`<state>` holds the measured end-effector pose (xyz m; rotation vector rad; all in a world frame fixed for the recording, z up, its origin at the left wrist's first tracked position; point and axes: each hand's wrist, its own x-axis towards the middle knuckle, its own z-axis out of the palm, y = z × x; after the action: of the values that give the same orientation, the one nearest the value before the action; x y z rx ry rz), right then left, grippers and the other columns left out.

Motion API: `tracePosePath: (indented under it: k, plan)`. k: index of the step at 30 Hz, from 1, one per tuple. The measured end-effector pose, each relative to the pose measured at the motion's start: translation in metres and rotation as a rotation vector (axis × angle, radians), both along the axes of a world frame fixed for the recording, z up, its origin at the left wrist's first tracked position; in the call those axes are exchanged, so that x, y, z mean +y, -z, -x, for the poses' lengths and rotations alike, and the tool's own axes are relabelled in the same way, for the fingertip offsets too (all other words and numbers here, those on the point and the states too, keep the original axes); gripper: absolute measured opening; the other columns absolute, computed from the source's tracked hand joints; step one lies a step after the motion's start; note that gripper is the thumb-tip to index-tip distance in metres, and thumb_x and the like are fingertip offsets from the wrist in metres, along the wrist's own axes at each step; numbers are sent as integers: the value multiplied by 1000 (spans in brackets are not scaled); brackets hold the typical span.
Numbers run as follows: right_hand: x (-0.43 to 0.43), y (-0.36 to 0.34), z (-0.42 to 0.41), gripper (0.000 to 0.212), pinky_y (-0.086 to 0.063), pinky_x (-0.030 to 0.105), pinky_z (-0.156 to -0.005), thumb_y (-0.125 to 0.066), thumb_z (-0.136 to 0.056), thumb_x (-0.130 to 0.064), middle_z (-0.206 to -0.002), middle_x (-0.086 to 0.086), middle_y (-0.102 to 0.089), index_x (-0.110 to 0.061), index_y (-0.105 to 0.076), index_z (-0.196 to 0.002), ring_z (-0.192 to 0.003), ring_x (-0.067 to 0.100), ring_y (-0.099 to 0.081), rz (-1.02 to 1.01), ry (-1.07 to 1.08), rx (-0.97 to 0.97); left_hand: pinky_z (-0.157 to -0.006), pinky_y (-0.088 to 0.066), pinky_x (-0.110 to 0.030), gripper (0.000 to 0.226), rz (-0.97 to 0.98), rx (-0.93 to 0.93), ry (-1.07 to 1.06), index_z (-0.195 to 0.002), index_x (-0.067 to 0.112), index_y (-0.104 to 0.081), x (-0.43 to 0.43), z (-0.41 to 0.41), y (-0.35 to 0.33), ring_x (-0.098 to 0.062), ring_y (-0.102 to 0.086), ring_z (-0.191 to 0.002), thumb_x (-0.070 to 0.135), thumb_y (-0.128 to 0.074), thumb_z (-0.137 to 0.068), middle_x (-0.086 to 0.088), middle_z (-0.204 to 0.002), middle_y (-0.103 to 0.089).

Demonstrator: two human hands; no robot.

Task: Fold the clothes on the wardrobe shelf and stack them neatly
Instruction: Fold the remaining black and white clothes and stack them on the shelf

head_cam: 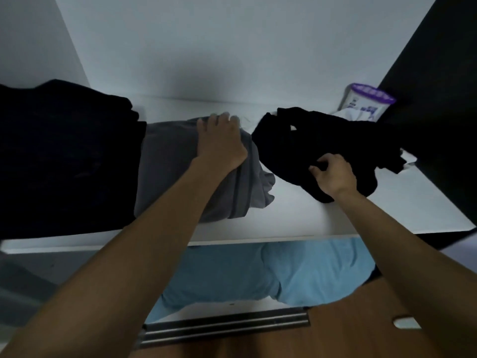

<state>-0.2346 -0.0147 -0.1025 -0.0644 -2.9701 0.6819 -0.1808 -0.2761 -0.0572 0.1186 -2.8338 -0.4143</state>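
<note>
While left hand rests flat on folded grey garment, right hand pinches crumpled black garment; tugging might drag it off the white shelf.

A folded grey fabric garment is being pressed by the left hand; a crumpled black cloth garment is being pinched by the right hand.

No legible text anywhere. Only purple print on the white container with a purple lid, at the back right corner of the wardrobe shelf, too blurred to read.
</note>
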Motion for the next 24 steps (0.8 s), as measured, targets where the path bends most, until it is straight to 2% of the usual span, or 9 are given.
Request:
tracePosePath:
  k: [4, 5, 7, 10, 12, 14, 17, 21, 24]
  plan:
    - [15, -14, 5, 12, -48, 47, -98, -67, -92, -22, -92, 6, -63, -19, -58, -85, -99, 31, -62, 305, 15, 46, -84, -50, -36, 22, -233, 99, 119, -105, 9, -63, 45, -4, -20, -27, -60, -101, 13, -51, -87, -8, -111, -64]
    - [21, -22, 4, 20, -51, 41, -90, -66, -92, -18, -83, 5, -60, -19, -53, -77, -89, 29, -62, 451, 6, 94, -71, -53, -32, 14, -337, 22, 114, -92, 8, -62, 55, -4, -24, -28, -64, -87, 18, -53, -90, -9, -96, -68]
    - [36, -46, -8, 32, -46, 33, -73, -66, -90, -12, -73, 4, -49, -22, -45, -68, -74, 22, -52, 779, -75, 160, -52, -54, -27, 37, -703, -285, 77, -85, 9, -60, 76, -5, -31, -27, -70, -71, 45, -57, -93, -11, -85, -72]
    - [58, -77, -40, 34, -38, 23, -58, -66, -87, -13, -63, -5, -43, -26, -48, -62, -60, 10, -44, 954, -416, 40, -66, -61, -43, 82, -1252, -663, 58, -119, 11, -58, 105, -2, -35, -39, -71, -94, 79, -62, -73, -17, -112, -69]
    - [69, -76, -65, 37, -35, 20, -54, -67, -90, -4, -61, -10, -45, -25, -51, -65, -57, 5, -42, 826, -629, -108, -77, -59, -45, 77, -1529, -685, 118, -125, 12, -59, 130, 1, -31, -37, -68, -102, 67, -72, -72, -15, -116, -68]
    - [84, -63, -86, 31, -38, 18, -58, -68, -91, -1, -64, -10, -51, -19, -56, -69, -60, 4, -46, 607, -748, -249, -77, -59, -37, 43, -1568, -548, 92, -121, 6, -63, 162, -2, -29, -30, -70, -96, 32, -70, -88, -16, -111, -69]
    - [115, -49, -95, 13, -45, 11, -69, -68, -91, -5, -75, -12, -68, -12, -72, -81, -68, -4, -60, 432, -745, -267, -76, -56, -38, 41, -1429, -315, -35, -126, 1, -56, 203, -9, -27, -31, -65, -98, -1, -54, -85, -17, -109, -63]
    - [164, -39, -72, 16, -50, 21, -68, -61, -91, -8, -86, 3, -77, -13, -74, -84, -76, 10, -68, 823, -247, -104, -50, -48, -23, 16, -1507, -230, -65, -86, 11, -60, 224, -27, -32, -17, -59, -55, 1, -48, -85, -7, -73, -58]
    - [184, -32, -48, 29, -56, 36, -69, -62, -95, -39, -105, 12, -69, -13, -63, -109, -91, 25, -67, 1145, 26, -344, -41, -43, -20, 35, -1484, -292, -48, -55, 18, -55, 224, -51, -33, -13, -52, -41, 4, -50, -87, -1, -54, -52]
